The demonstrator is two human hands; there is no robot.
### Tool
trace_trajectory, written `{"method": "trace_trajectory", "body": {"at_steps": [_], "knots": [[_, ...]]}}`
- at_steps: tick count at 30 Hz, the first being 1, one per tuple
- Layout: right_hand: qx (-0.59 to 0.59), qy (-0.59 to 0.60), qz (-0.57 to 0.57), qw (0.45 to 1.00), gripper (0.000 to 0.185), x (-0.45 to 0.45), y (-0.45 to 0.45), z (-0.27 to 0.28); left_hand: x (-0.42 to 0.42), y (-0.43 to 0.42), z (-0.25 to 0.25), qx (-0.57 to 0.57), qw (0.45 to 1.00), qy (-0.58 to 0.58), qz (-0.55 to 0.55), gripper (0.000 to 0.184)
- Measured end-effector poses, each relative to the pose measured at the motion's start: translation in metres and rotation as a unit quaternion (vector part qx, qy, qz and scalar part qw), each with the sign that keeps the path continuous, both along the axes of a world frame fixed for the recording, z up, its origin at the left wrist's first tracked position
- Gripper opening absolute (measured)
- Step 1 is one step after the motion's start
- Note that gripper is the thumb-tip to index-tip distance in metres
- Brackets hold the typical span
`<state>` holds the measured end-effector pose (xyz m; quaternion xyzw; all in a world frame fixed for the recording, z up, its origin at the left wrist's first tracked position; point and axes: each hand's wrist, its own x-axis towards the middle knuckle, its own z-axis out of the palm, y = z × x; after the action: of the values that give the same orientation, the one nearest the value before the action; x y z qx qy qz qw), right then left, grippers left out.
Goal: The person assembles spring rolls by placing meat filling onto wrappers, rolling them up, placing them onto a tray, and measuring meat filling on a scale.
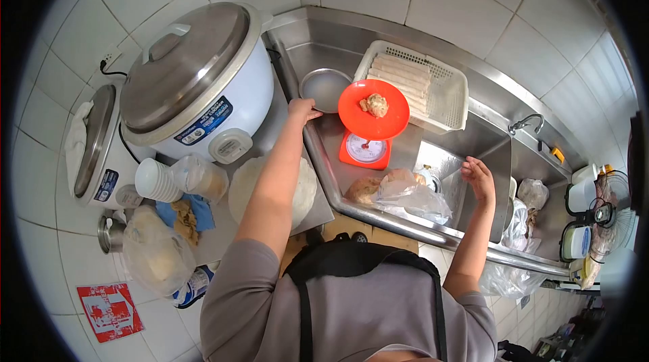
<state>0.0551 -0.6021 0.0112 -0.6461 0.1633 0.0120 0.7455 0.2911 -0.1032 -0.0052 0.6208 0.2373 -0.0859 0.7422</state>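
My left hand [304,110] is at the near left rim of a round metal bowl [326,89], its fingers closed on the edge. My right hand [478,178] is raised over the right part of the steel counter, fingers apart and slightly bent, with nothing in it. Between my hands stands a red kitchen scale [366,150] with a dial. On its red plate [355,118] lies a lump of pale, minced-looking food [374,105]. Behind it, a white basket [449,95] holds several pale rolls [400,78] in a row.
Plastic bags of food [405,193] lie near the counter's front edge. A large rice cooker [196,85] stands at the left, with stacked white cups [157,179] and a white rounded thing [270,193] before it. To the right are a faucet [526,123] and a fan [608,208].
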Motion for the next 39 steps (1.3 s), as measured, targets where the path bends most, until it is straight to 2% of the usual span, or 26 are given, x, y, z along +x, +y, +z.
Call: {"method": "trace_trajectory", "body": {"at_steps": [7, 13, 17, 20, 23, 26, 30, 33, 39], "knots": [[0.011, -0.019, -0.021, 1.0, 0.026, -0.001, -0.01, 0.01, -0.009, 0.003, 0.003, -0.02, 0.999, -0.026, -0.024, 0.021], [-0.005, -0.028, -0.004, 1.0, 0.027, 0.023, -0.008, 0.026, -0.014, 0.0, 0.006, -0.075, 0.997, -0.017, -0.019, 0.023], [-0.003, -0.049, 0.016, 0.999, 0.029, 0.038, -0.008, 0.032, -0.018, 0.003, 0.009, -0.072, 0.997, -0.008, -0.01, 0.026], [-0.064, -0.026, -0.015, 0.997, 0.035, 0.057, -0.009, 0.029, -0.022, 0.009, 0.008, -0.074, 0.997, -0.019, -0.02, 0.024], [-0.127, -0.005, -0.093, 0.987, 0.042, 0.092, -0.006, 0.014, -0.038, 0.013, 0.024, -0.072, 0.996, -0.038, -0.033, 0.02], [-0.047, -0.039, -0.029, 0.998, 0.046, 0.129, -0.009, -0.005, -0.05, 0.018, 0.03, -0.051, 0.997, -0.049, -0.032, 0.017], [-0.197, -0.015, -0.037, 0.98, 0.043, 0.158, -0.019, -0.015, -0.069, 0.027, 0.031, -0.067, 0.995, -0.064, -0.024, 0.018], [-0.149, -0.026, -0.026, 0.988, 0.051, 0.163, -0.025, -0.013, -0.086, 0.034, 0.029, -0.102, 0.992, -0.071, -0.013, 0.015], [-0.159, -0.01, 0.04, 0.986, 0.055, 0.181, -0.018, -0.004, -0.127, 0.045, 0.042, -0.113, 0.991, -0.069, 0.029, 0.019]]}}
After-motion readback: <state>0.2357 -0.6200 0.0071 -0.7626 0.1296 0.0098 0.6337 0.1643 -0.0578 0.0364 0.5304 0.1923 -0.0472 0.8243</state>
